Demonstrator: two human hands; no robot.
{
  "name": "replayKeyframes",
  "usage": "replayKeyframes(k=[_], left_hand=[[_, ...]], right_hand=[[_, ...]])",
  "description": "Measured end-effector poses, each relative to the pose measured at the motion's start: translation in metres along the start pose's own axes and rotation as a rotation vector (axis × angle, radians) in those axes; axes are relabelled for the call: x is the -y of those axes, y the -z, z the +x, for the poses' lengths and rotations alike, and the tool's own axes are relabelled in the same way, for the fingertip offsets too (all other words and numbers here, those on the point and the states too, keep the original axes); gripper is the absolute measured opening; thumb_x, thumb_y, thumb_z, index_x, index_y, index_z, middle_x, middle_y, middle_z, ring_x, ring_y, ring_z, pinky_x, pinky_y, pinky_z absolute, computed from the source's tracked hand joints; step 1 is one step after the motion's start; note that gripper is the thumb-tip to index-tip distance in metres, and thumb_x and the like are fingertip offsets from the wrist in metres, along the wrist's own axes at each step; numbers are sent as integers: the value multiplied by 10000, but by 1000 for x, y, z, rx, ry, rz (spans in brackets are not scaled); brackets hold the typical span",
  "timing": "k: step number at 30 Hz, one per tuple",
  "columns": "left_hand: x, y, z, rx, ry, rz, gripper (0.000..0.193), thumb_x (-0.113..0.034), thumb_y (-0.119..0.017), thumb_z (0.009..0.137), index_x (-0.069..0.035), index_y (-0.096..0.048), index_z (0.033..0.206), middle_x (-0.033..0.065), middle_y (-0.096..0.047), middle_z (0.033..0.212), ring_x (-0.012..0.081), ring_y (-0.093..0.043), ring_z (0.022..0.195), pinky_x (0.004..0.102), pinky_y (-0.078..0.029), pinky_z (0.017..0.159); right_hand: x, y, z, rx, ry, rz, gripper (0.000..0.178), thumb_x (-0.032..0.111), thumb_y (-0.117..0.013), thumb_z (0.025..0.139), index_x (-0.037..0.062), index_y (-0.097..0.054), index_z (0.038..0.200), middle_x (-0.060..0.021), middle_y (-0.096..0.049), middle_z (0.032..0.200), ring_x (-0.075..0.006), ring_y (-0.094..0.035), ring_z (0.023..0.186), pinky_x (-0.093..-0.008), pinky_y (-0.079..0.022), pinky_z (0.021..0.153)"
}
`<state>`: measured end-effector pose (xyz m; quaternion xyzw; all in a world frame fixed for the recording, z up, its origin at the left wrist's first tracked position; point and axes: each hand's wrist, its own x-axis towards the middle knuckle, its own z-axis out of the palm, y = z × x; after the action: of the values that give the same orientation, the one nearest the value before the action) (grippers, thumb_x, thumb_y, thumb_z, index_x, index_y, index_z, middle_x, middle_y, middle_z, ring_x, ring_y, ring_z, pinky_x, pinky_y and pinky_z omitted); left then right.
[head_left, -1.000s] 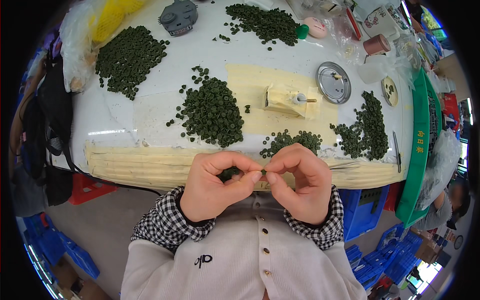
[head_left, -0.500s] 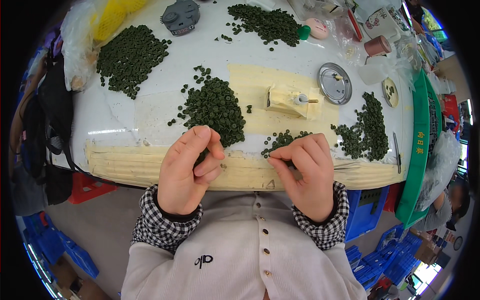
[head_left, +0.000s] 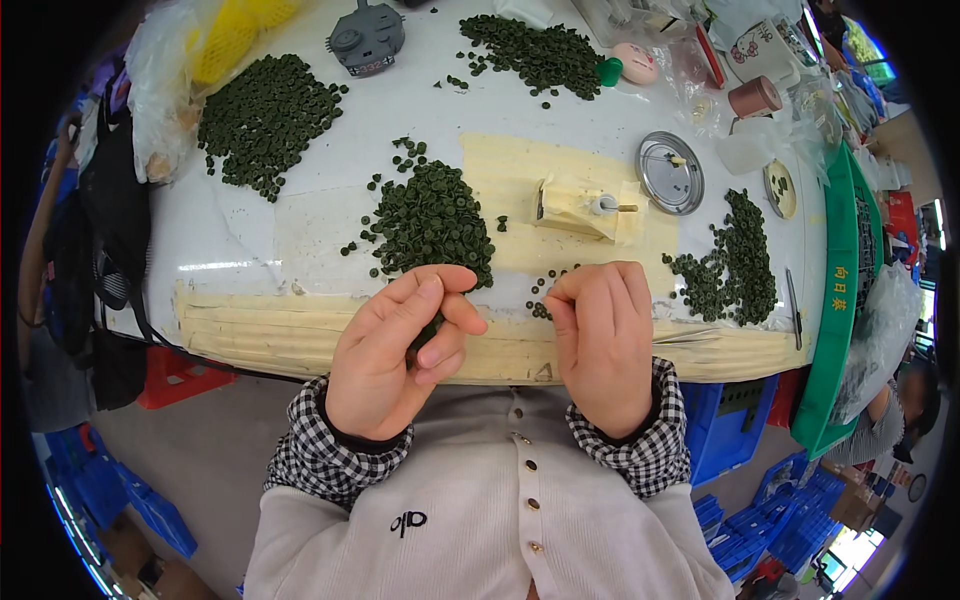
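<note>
My left hand [head_left: 395, 350] is curled at the table's near edge, just below a large heap of small dark green round parts [head_left: 430, 220]. Some dark green shows inside its curled fingers, so it holds several of these parts. To its right, my right hand [head_left: 603, 340] is closed with its fingertips bent down and together. It hovers over or touches a small group of green parts [head_left: 540, 290], partly covered by the hand. Whatever lies between its fingertips is hidden.
Further green heaps lie at the far left [head_left: 265, 125], far middle [head_left: 530, 55] and right [head_left: 740, 260]. A taped block with a metal pin [head_left: 585, 210] stands mid-table, near a round metal dish [head_left: 670, 172]. A grey model turret [head_left: 367, 40] sits at the back; a green crate [head_left: 835, 330] borders the right.
My left hand has shifted slightly right. My right hand has turned from a thumb-and-finger pinch to fingers bent down, covering more of the small group of parts.
</note>
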<state>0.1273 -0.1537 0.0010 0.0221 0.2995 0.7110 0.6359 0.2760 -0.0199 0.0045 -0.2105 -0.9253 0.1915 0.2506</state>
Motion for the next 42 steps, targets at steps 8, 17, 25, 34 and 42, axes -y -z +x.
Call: replayKeyframes(k=[8, 17, 25, 34, 42], left_hand=[[7, -21, 4, -44, 133, 54, 316, -148, -353, 982, 46, -457, 1209, 56, -556, 854, 50, -369, 590, 172, -331, 505], [16, -10, 6, 48, 174, 73, 245, -159, -408, 979, 6, -523, 1119, 35, -568, 816, 40, -364, 584, 172, -331, 504], [16, -13, 9, -1, 146, 51, 215, -153, -468, 960, -9, -585, 1068, -8, -582, 790, 30, -360, 585, 167, -321, 534], [17, -15, 10, -2, 125, 60, 224, -147, -488, 951, -4, -582, 1095, 10, -612, 851, 18, -362, 578, 167, -296, 502], [20, -9, 9, 59, 105, 55, 192, -114, -511, 936, -24, -561, 1098, 59, -645, 957, 7, -370, 563, 165, -279, 481]], right_hand=[[4, 15, -6, -106, -124, 302, 178, -99, -664, 686, -7, -614, 830, -102, -603, 743, -248, -574, 659, -311, -458, 575], [5, 18, -8, -80, -182, 444, 194, -108, -643, 715, -14, -645, 884, -109, -666, 824, -214, -650, 710, -272, -505, 627], [10, 19, -10, -50, -367, 743, 162, -84, -610, 781, -31, -619, 933, -112, -679, 911, -149, -666, 783, -235, -523, 694], [0, 16, -19, 37, -426, 1046, 137, -103, -619, 776, -54, -630, 903, -97, -657, 881, -125, -624, 809, -225, -500, 734], [4, 19, -17, 71, -613, 1208, 116, -87, -619, 794, -68, -616, 908, -116, -656, 907, -144, -636, 865, -249, -514, 774]])
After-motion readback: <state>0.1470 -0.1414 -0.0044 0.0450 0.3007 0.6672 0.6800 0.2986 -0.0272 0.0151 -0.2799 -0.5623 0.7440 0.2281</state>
